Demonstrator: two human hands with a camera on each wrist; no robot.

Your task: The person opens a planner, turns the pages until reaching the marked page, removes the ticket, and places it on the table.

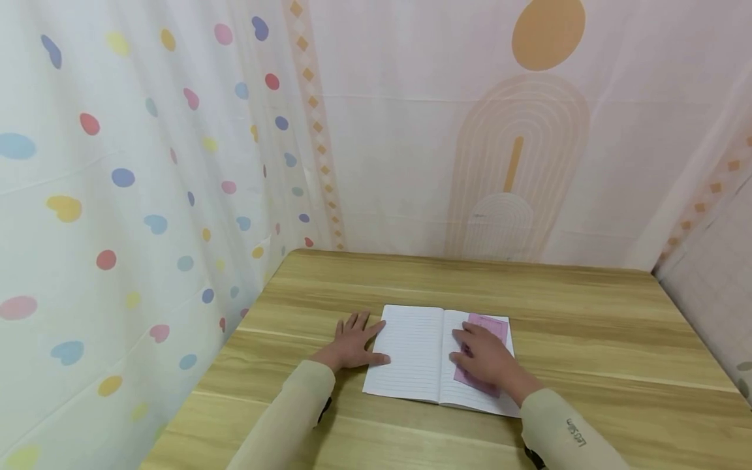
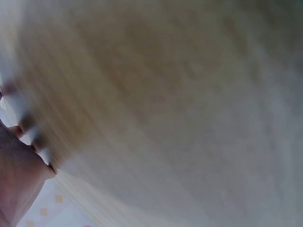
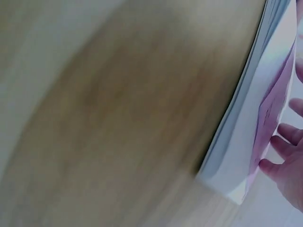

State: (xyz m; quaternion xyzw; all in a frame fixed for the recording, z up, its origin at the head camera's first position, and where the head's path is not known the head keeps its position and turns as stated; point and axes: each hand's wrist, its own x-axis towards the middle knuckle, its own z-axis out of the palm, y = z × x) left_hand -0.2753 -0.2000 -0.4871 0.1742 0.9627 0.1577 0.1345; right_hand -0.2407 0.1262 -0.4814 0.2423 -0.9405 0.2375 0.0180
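Note:
An open lined notebook (image 1: 408,352) lies flat on the wooden table. On its right page rests a pink printed paper slip (image 1: 490,324), partly covered by my right hand (image 1: 484,356), whose fingers touch the slip and the page. My left hand (image 1: 352,343) lies spread at the notebook's left edge, with thumb and forefinger on the page margin and the other fingers toward the table. In the right wrist view, the pink slip (image 3: 274,106) lies on the page under the right fingertips (image 3: 268,166). The left wrist view shows part of the left hand (image 2: 19,175) against the tabletop.
The wooden table (image 1: 587,326) extends around the notebook on all sides. A dotted curtain (image 1: 147,196) hangs along the left, and a pale patterned curtain (image 1: 399,163) hangs behind the table's far edge.

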